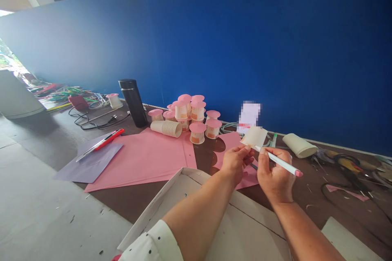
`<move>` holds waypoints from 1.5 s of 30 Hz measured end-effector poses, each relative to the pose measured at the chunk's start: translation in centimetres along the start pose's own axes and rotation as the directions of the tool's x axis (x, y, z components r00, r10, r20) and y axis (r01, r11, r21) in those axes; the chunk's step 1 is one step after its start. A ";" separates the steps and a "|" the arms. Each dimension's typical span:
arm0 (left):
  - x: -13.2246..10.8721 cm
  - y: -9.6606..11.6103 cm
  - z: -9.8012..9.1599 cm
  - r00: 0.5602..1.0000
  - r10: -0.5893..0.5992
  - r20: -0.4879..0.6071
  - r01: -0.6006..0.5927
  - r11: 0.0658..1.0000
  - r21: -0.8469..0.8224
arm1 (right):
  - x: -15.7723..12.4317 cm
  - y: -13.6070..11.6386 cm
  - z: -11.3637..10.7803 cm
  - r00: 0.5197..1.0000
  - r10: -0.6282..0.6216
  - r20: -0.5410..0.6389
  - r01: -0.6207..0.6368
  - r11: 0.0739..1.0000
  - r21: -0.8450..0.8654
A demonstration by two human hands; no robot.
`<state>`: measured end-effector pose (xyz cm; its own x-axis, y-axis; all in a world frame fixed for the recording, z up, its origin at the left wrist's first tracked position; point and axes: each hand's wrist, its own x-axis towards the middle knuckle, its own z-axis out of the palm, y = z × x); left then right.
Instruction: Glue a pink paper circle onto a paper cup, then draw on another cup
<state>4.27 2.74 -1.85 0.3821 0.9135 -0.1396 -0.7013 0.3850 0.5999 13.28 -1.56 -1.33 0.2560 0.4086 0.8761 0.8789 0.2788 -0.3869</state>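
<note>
My left hand (235, 161) is closed on the edge of a short white paper cup (255, 135), with some orange marks at its left side. In my right hand (277, 177) is a white marker pen (281, 162) with a pink end; its tip meets or nearly meets the cup's lower edge. Beneath both hands lies a pink sheet (225, 147) with rounded cutouts. To the left stand several small cups (197, 132) with pink disc tops and orange drawings, some stacked. Beside them a nested stack of paper cups (166, 128) lies on its side.
A black flask (133, 104) stands behind pink sheets (147, 153). A red utility knife (104, 142) rests on purple paper (92, 167). A cardboard tray (190, 187) sits under my forearms. Right are a loose cup (299, 145) and a glue gun (349, 167) with cables. A blue partition (229, 40) rises behind.
</note>
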 end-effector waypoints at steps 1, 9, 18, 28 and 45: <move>-0.1 0.1 0.1 1.000 -0.007 -0.012 0.007 1.000 -0.012 | 0.0 0.0 0.0 1.000 0.001 -0.010 -0.001 1.000 -0.002; -0.2 0.2 0.2 1.000 -0.027 -0.010 0.027 0.999 -0.029 | 0.0 -0.1 0.1 1.000 -0.005 -0.004 0.005 1.000 -0.024; -0.1 0.2 0.1 1.000 -0.011 0.012 0.011 1.000 -0.005 | 0.1 -0.2 0.0 1.000 0.010 0.012 -0.009 0.999 -0.037; -0.2 0.2 0.2 1.000 -0.003 0.008 0.003 1.000 0.007 | 0.1 -0.1 0.1 0.999 0.013 0.031 -0.012 0.999 -0.030; -0.1 0.0 0.0 1.000 0.014 0.011 -0.014 0.999 0.034 | 0.0 -0.2 0.1 0.999 0.029 0.029 -0.027 0.999 -0.044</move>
<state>4.23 2.69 -1.80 0.3792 0.9172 -0.1222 -0.6857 0.3672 0.6285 13.10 -1.53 -1.25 0.2692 0.4417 0.8558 0.8884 0.2292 -0.3977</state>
